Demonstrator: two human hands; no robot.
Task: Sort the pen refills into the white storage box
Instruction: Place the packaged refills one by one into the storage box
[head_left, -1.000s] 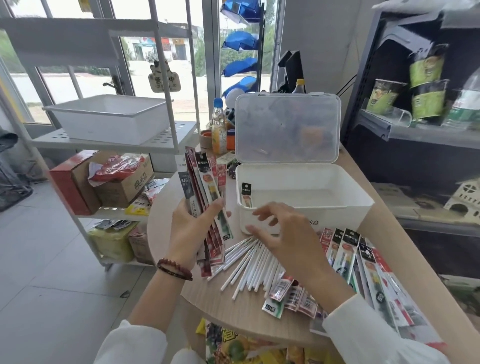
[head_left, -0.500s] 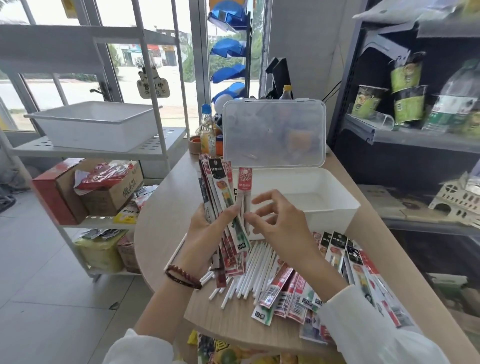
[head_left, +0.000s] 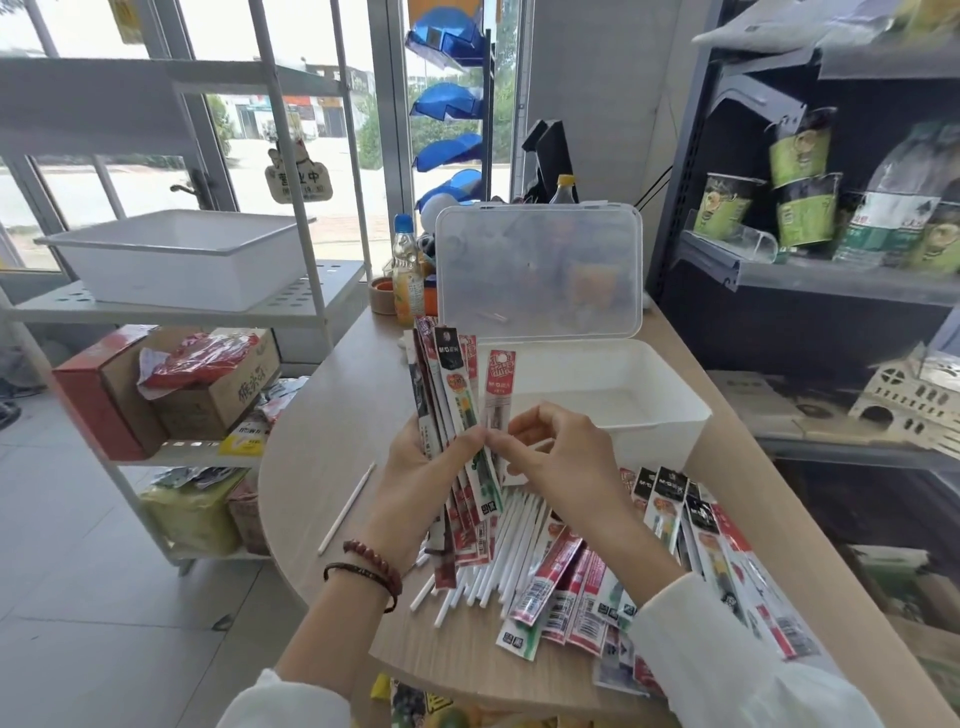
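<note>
My left hand (head_left: 421, 480) grips an upright bundle of packaged pen refills (head_left: 449, 405) above the table. My right hand (head_left: 558, 457) pinches a single red-topped refill pack (head_left: 500, 387) and holds it against the right side of that bundle. Just behind both hands stands the white storage box (head_left: 649, 410), its translucent lid (head_left: 537, 270) raised. Bare white refill tubes (head_left: 511, 545) lie fanned on the table under my hands. More packaged refills (head_left: 571, 587) are spread at the right front. One loose white tube (head_left: 347, 508) lies apart on the left.
The round wooden table (head_left: 322, 415) ends close to my body. A drink bottle (head_left: 407, 270) and a tape roll (head_left: 383, 295) stand behind the box's left side. A white shelf rack with a tray (head_left: 176, 254) is left. Dark shelves with cups (head_left: 800, 208) are right.
My right hand rose from the white tubes, took a red-topped pack and brought it to the bundle. My left hand shifted right with the bundle. The camera moved closer.
</note>
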